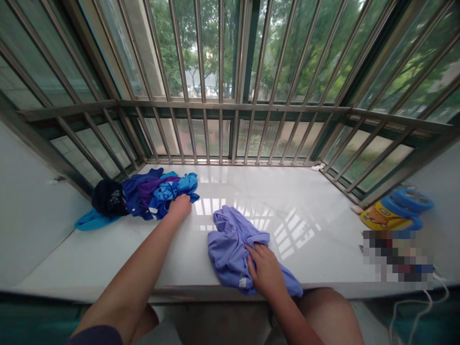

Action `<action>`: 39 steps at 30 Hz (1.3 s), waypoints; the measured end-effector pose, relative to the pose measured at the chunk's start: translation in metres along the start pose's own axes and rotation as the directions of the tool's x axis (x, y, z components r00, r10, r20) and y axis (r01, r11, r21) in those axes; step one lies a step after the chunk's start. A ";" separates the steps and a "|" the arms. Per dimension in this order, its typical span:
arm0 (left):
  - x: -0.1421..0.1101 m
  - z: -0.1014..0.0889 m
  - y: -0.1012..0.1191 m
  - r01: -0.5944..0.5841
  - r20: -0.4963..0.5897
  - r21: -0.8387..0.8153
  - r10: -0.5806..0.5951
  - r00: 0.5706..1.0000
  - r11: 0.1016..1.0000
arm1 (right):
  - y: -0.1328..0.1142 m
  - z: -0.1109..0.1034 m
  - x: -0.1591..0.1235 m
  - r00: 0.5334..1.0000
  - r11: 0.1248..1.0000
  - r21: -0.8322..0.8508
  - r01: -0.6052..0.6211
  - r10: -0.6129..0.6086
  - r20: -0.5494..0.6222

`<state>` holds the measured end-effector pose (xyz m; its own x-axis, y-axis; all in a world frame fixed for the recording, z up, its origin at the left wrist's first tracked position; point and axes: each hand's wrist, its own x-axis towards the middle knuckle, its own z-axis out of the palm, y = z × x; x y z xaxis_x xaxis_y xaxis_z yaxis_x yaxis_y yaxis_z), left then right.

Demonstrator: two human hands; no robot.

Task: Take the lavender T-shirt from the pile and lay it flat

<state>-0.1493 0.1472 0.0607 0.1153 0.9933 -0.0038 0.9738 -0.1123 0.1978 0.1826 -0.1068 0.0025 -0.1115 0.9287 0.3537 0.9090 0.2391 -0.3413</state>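
My left hand [179,207] lies at the near edge of a heap of blue and purple clothes [158,191], its fingers curled into the cloth. A lavender garment [230,244], crumpled and folded over on itself, sits on the white marble sill [305,201]. My right hand [264,270] grips a fold of it near the sill's front edge. Left of the heap are a dark navy cap or bundle [109,197] and a teal cloth [94,221].
Metal window bars [221,134] run along the sill's far side, with trees outside. A yellow and blue object [395,211] stands at the right end beside a pixelated patch [397,256]. A white cable [420,306] hangs below. White walls close both ends.
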 end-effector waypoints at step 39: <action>0.008 -0.253 0.080 -0.436 -0.614 0.011 0.350 0.707 0.900 | 0.063 -0.278 0.215 0.916 0.916 -0.168 -0.365 0.321 -0.241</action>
<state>-0.1198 0.1530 0.3241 0.3022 0.6792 0.6688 0.8280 -0.5347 0.1689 0.3281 0.0288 0.2993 0.2865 0.8591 0.4241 0.9406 -0.1679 -0.2952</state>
